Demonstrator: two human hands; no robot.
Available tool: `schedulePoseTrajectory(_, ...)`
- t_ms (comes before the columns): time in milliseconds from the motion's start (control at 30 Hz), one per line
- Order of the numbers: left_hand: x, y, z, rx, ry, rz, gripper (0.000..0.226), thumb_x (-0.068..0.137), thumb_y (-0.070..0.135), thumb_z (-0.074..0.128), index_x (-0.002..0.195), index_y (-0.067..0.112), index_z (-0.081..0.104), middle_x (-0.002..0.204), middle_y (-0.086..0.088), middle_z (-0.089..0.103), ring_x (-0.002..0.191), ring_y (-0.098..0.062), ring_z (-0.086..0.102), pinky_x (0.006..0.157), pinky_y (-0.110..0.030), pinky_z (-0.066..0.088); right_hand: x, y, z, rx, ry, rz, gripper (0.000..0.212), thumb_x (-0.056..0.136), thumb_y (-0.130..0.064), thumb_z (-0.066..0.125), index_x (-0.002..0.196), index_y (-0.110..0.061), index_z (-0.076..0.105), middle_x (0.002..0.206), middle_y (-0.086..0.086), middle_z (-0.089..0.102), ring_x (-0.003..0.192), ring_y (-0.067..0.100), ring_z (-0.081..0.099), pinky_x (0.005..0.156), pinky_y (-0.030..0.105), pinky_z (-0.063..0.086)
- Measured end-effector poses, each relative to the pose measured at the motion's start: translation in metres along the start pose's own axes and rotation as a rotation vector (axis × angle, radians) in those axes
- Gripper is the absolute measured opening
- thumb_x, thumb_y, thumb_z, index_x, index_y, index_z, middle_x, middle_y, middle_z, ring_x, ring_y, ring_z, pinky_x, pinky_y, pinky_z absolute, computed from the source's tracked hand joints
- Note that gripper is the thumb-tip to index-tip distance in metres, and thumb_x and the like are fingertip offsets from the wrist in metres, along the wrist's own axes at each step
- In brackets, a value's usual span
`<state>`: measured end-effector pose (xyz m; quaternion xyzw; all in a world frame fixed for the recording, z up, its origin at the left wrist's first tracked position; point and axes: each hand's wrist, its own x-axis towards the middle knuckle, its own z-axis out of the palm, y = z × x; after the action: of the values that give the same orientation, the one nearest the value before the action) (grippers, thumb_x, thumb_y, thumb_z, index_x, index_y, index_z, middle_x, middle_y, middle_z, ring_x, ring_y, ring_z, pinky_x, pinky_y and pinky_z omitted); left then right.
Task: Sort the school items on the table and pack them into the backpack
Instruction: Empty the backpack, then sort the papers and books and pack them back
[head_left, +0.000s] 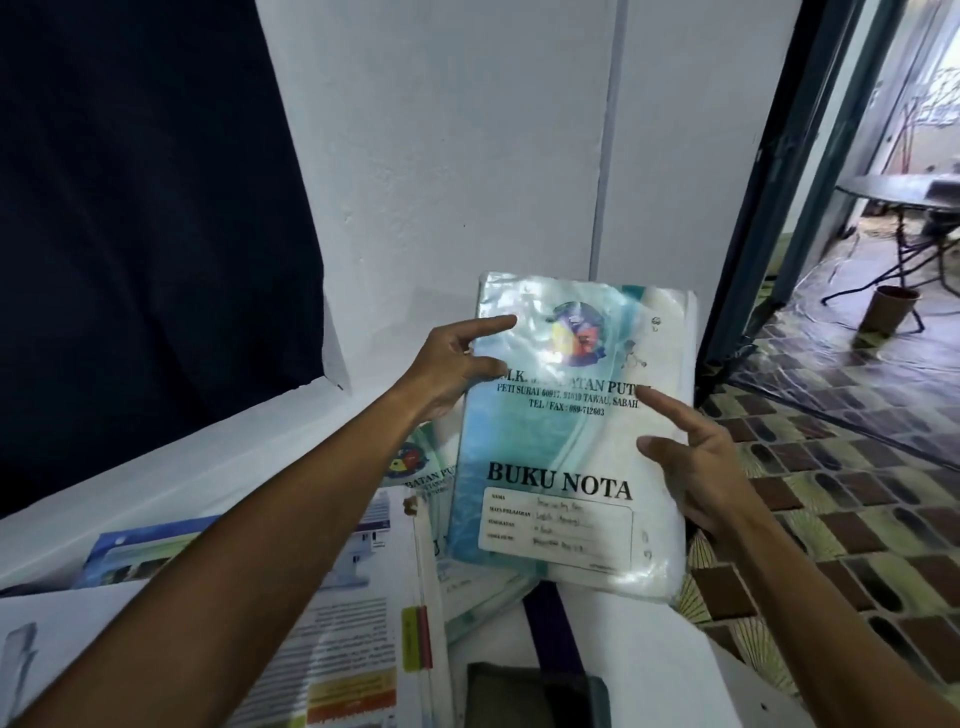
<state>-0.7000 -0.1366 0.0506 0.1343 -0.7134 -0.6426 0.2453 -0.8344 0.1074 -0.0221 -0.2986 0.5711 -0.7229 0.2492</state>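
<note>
A plastic-wrapped notebook (566, 436), its cover printed "BUKU NOTA" above a filled-in name label, is being held up above the white table (644, 649), cover facing the camera and slightly tilted. The left hand (457, 364) is gripping the notebook's upper left edge, thumb lying on the cover and index finger extending straight across the glossy wrap. The right hand (696, 457) is holding the right edge lower down, thumb pressing on the cover, index finger pointing toward the printed address lines; the remaining fingers are hidden behind the book.

Below the raised notebook, a second notebook with the same crest (421, 462) is lying on the table, partly covered. An open textbook (337, 634) with coloured page tabs is lying at lower left, another printed sheet (135, 551) showing behind it. A dark flat object (535, 696) is sitting at the bottom edge; its identity cannot be determined. A dark curtain (145, 208) is hanging at left. At right, a doorway is opening onto a patterned tiled floor (831, 467).
</note>
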Motion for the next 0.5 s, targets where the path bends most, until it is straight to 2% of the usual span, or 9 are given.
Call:
schedulePoseTrajectory(33, -0.003, 0.004, 0.004, 0.0, -0.032, -0.003, 0.061, 0.079, -0.019, 0.064, 0.122, 0.024, 0.063, 0.143, -0.002, 0.049, 0.132, -0.02, 0.044, 0.088, -0.024, 0.054, -0.003, -0.006, -0.005, 0.031, 0.019, -0.012, 0.063, 0.058, -0.031, 0.088, 0.118, -0.032, 0.068, 0.137, 0.002, 0.057, 0.105, 0.051, 0.058, 0.099, 0.069, 0.035)
schedulePoseTrajectory(100, -0.013, 0.008, 0.009, 0.087, -0.163, -0.001, 0.07, 0.078, -0.014, 0.068, 0.135, 0.025, 0.055, 0.152, 0.002, 0.039, 0.135, -0.014, 0.036, 0.092, -0.025, 0.052, -0.008, -0.02, -0.008, 0.059, 0.066, -0.045, 0.045, 0.076, -0.007, 0.075, 0.113, -0.032, 0.071, 0.136, 0.006, 0.057, 0.114, 0.042, 0.058, 0.1, 0.064, 0.04)
schedulePoseTrajectory(167, -0.026, 0.005, 0.011, 0.241, -0.285, 0.047, 0.083, 0.078, -0.006, 0.074, 0.144, 0.032, 0.042, 0.156, 0.008, 0.03, 0.139, -0.003, 0.026, 0.109, -0.027, 0.036, -0.01, -0.028, -0.011, 0.08, 0.071, -0.03, 0.055, 0.083, 0.014, 0.058, 0.107, -0.033, 0.074, 0.136, 0.009, 0.056, 0.112, 0.036, 0.062, 0.095, 0.062, 0.046)
schedulePoseTrajectory(233, -0.039, 0.001, 0.009, 0.316, -0.296, 0.083, 0.09, 0.075, 0.005, 0.081, 0.141, 0.048, 0.036, 0.157, 0.012, 0.028, 0.144, -0.002, 0.02, 0.12, -0.037, 0.02, -0.016, -0.037, -0.005, 0.095, 0.043, -0.015, 0.057, 0.084, 0.017, 0.053, 0.106, -0.031, 0.074, 0.134, 0.01, 0.058, 0.106, 0.037, 0.065, 0.089, 0.061, 0.05)
schedulePoseTrajectory(267, -0.046, 0.001, 0.004, 0.31, -0.279, 0.073, 0.092, 0.072, 0.01, 0.084, 0.138, 0.053, 0.036, 0.157, 0.013, 0.027, 0.145, -0.004, 0.02, 0.121, -0.042, 0.019, -0.018, -0.041, 0.0, 0.12, 0.019, -0.004, 0.056, 0.084, 0.018, 0.052, 0.107, -0.028, 0.073, 0.133, 0.01, 0.059, 0.104, 0.037, 0.066, 0.085, 0.059, 0.052)
schedulePoseTrajectory(367, -0.077, 0.006, -0.015, 0.241, -0.272, 0.028, 0.099, 0.063, 0.021, 0.088, 0.138, 0.059, 0.036, 0.158, 0.015, 0.026, 0.145, -0.015, 0.028, 0.115, -0.05, 0.031, -0.025, -0.049, 0.022, 0.183, -0.012, 0.053, 0.055, 0.085, 0.018, 0.05, 0.109, -0.026, 0.072, 0.128, 0.009, 0.062, 0.102, 0.036, 0.067, 0.08, 0.057, 0.055)
schedulePoseTrajectory(433, -0.104, 0.011, -0.033, 0.241, -0.222, 0.032, 0.099, 0.062, 0.018, 0.086, 0.138, 0.057, 0.036, 0.157, 0.015, 0.026, 0.145, -0.014, 0.029, 0.113, -0.049, 0.035, -0.03, -0.051, 0.044, 0.206, -0.054, 0.085, 0.055, 0.085, 0.018, 0.05, 0.111, -0.025, 0.072, 0.127, 0.01, 0.062, 0.102, 0.036, 0.067, 0.08, 0.059, 0.054)
schedulePoseTrajectory(500, -0.134, 0.019, -0.054, 0.23, -0.156, 0.008, 0.097, 0.061, 0.017, 0.086, 0.136, 0.057, 0.039, 0.156, 0.014, 0.029, 0.143, -0.016, 0.032, 0.112, -0.047, 0.038, -0.036, -0.053, 0.071, 0.207, -0.105, 0.111, 0.054, 0.084, 0.018, 0.05, 0.112, -0.023, 0.071, 0.125, 0.012, 0.064, 0.1, 0.036, 0.068, 0.077, 0.054, 0.057)
